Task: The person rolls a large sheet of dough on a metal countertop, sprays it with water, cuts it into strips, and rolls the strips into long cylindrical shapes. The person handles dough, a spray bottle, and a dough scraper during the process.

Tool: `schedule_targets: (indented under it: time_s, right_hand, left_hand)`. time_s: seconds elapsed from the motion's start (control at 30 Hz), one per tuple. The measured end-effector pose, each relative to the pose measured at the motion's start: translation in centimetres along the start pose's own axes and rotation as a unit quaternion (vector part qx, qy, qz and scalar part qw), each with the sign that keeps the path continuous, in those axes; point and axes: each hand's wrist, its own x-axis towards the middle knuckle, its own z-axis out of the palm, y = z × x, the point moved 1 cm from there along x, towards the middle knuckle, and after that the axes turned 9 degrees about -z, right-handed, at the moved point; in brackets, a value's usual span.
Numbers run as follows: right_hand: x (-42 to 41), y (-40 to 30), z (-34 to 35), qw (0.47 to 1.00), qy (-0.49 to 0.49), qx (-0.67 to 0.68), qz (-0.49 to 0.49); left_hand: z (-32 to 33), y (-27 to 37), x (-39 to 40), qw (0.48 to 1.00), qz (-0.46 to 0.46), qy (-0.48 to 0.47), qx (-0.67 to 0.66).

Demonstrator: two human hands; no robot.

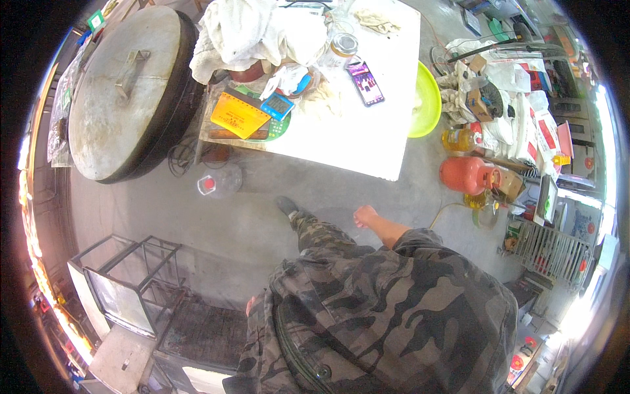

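My right hand (365,216) hangs over the concrete floor with its fingers curled in, and nothing shows in it. Only a sliver of my left hand (250,306) peeks out beside the camouflage jacket, so its fingers are hidden. Before me stands a white-topped table (364,143). On it lie a smartphone (366,86) with a lit screen, a yellow booklet (239,115), a blue digital device (276,106) and a clear lidded jar (344,45). White cloths (246,34) are heaped at its far left. Neither hand touches the table.
A large round metal lid (123,93) stands at left. A clear plastic jug (221,181) sits on the floor by the table. At right are a lime-green basin (427,101), an orange gas cylinder (462,175) and an oil bottle (457,140). Metal-framed stools (120,300) stand lower left.
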Motion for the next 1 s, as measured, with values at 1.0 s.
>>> schedule_targets:
  time_s: [1.0]
  right_hand:
    - [-1.6, -4.5, -1.5, 0.996, 0.043, -0.024, -0.075]
  left_hand:
    - [-0.4, 0.5, 0.8, 1.000, -0.002, -0.005, 0.012]
